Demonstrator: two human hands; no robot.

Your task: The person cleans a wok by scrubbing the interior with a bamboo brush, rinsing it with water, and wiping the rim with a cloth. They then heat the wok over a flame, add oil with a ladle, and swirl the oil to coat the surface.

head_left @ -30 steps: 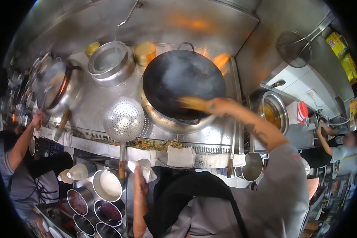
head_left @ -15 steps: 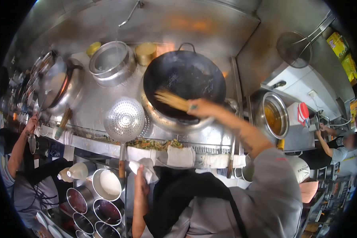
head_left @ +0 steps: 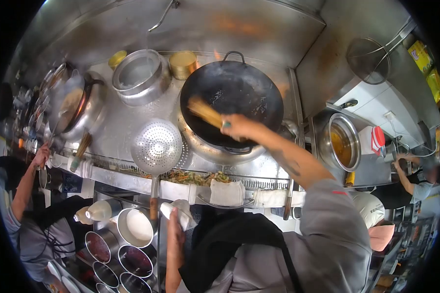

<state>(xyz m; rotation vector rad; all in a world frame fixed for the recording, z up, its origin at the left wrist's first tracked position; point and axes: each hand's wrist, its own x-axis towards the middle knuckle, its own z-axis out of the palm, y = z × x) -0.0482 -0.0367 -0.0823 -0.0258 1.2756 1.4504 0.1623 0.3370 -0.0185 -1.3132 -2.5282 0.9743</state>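
Observation:
My right hand [head_left: 240, 127] is closed around a bamboo wok brush [head_left: 205, 112], whose bristles, smeared by motion, are over the left inside of a black wok [head_left: 252, 88]. The wok sits on a steel burner ring and shows wet marks on its surface. Low and left of centre, my left hand [head_left: 175, 229] grips a folded white cloth [head_left: 183, 215] beside the counter's front edge. Left of the wok lies a perforated steel skimmer [head_left: 156, 146], its wooden handle pointing toward me.
A steel pot [head_left: 139, 75] and a brass-coloured tin [head_left: 183, 64] stand behind. Food scraps [head_left: 193, 177] line the front gutter. At right is a bowl of brownish liquid [head_left: 342, 141]. Co-workers stand on both sides; one person's hand [head_left: 41, 155] is at left.
The brush and my right hand have shifted slightly up and left inside the wok. My left hand still holds the cloth. The whole view has moved a little.

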